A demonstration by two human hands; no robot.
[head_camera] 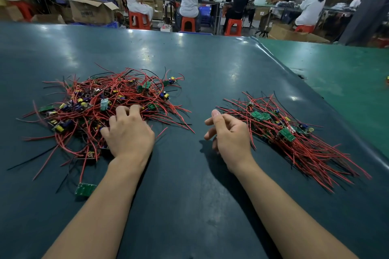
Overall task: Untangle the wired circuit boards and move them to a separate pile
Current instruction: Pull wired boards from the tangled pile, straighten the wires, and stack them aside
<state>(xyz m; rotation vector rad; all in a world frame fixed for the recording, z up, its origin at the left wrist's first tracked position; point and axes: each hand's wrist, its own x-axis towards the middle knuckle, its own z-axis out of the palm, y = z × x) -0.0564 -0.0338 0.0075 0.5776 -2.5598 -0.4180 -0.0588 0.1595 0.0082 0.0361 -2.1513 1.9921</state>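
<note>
A tangled heap (101, 103) of small green circuit boards with red and black wires lies on the left of the dark table. A tidier pile (290, 132) of the same boards, wires fanned toward the lower right, lies on the right. My left hand (129, 132) rests on the near right edge of the tangled heap, fingers curled down into the wires. My right hand (229, 132) hovers just left of the tidy pile, fingers loosely curled and holding nothing. One loose board (85, 189) lies apart by my left forearm.
The dark table mat (189, 69) stretches far ahead between the piles. A green table surface (336, 73) adjoins on the right, past a raised seam. Beyond the far edge, people sit on red stools at benches among cardboard boxes.
</note>
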